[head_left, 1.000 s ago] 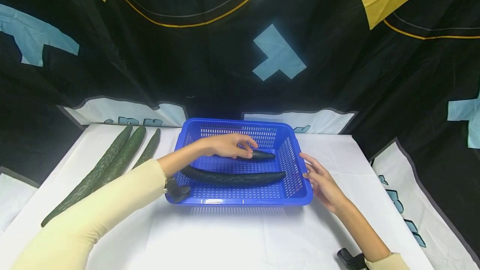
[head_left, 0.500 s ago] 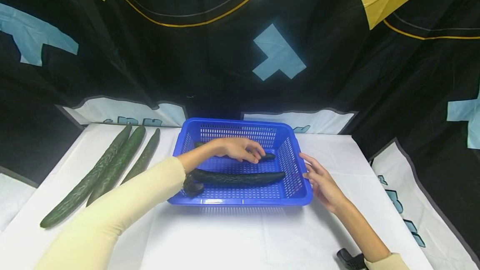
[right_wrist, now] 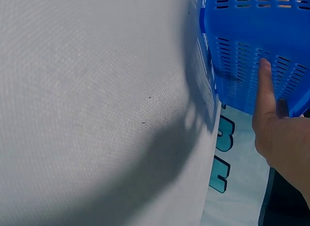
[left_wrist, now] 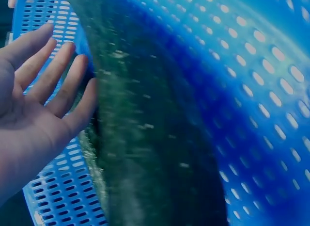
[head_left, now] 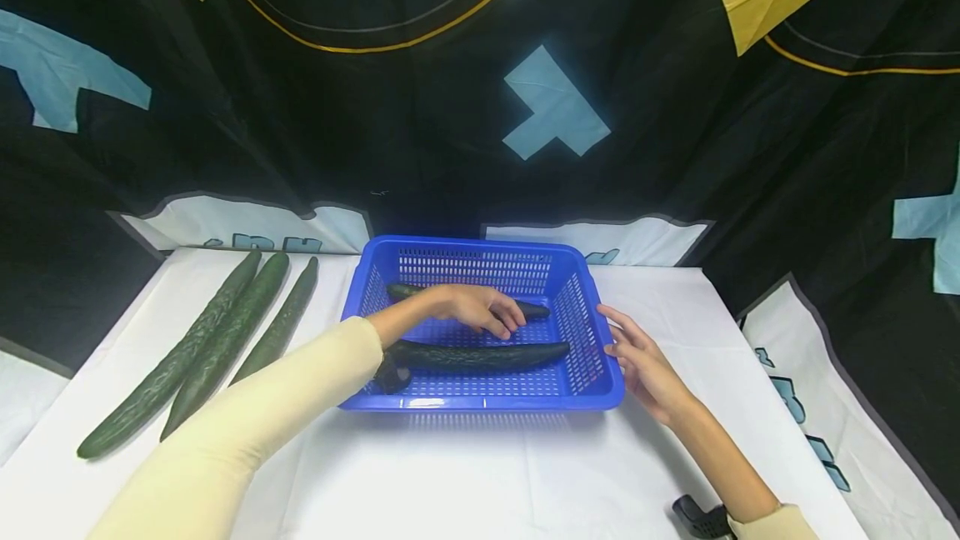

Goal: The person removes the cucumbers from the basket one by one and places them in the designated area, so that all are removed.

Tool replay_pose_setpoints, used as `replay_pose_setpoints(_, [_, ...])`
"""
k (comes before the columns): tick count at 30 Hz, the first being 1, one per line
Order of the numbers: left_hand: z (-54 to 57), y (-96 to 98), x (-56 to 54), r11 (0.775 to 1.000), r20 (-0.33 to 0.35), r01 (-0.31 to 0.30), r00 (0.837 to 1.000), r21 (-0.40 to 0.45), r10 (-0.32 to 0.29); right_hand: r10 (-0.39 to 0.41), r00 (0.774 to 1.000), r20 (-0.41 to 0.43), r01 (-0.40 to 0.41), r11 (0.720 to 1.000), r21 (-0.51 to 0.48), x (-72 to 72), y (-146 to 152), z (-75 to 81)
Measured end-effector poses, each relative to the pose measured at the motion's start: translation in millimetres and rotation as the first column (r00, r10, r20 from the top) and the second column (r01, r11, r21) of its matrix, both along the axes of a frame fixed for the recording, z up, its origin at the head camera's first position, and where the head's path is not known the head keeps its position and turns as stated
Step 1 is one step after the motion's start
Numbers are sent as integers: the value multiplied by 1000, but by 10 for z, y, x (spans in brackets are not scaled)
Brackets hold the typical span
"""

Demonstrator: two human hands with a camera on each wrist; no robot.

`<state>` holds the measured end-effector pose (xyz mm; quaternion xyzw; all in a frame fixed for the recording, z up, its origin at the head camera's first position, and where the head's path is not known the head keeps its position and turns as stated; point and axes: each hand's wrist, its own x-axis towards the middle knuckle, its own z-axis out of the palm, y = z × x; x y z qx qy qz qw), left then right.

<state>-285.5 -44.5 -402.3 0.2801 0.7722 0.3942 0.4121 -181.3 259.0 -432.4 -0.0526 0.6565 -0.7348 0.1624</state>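
Two dark green cucumbers lie lengthwise in a blue plastic basket (head_left: 487, 403). My left hand (head_left: 487, 309) hovers between the rear cucumber (head_left: 536, 310) and the front cucumber (head_left: 487, 357), its fingers loosely bent and holding nothing. The left wrist view shows that hand (left_wrist: 43, 97) with fingers spread, close beside a large cucumber (left_wrist: 140, 119) that fills the middle. At the basket's right side, my right hand (head_left: 648, 369) holds the rim. From the right wrist, one straight finger of this hand (right_wrist: 286, 138) presses the outer wall while another digit reaches over the rim.
Three more cucumbers lie side by side on the white tabletop left of the basket: a left one (head_left: 172, 357), a middle one (head_left: 228, 340) and a shorter one (head_left: 281, 323). A black patterned cloth (head_left: 360, 123) hangs behind the table (head_left: 450, 482).
My left hand has moved slightly right and toward me, leaving the rear cucumber it was over. More of that cucumber shows now. The right hand and basket have stayed put.
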Motion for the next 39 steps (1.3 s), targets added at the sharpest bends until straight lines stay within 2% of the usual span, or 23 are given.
replay_pose_setpoints(8, [-91,26,-1,999,30,15,999,-45,-13,-5,1000,3,5,1000,1,-9,4,-4])
replay_pose_setpoints(15, [-120,99,7,991,-21,102,994,-90,-104,-2,1000,-6,2,1000,24,-9,4,-3])
replay_pose_setpoints(20, [-112,145,3,981,-10,143,989,-133,-146,-8,1000,-5,8,1000,24,-9,8,-6])
replay_pose_setpoints(27, [-121,144,-2,985,19,136,991,-103,-134,-6,1000,4,6,1000,8,-20,8,-14])
replay_pose_setpoints(39, [-94,142,20,991,-9,113,993,-73,-114,2,1000,-1,-2,1000,15,-18,20,1])
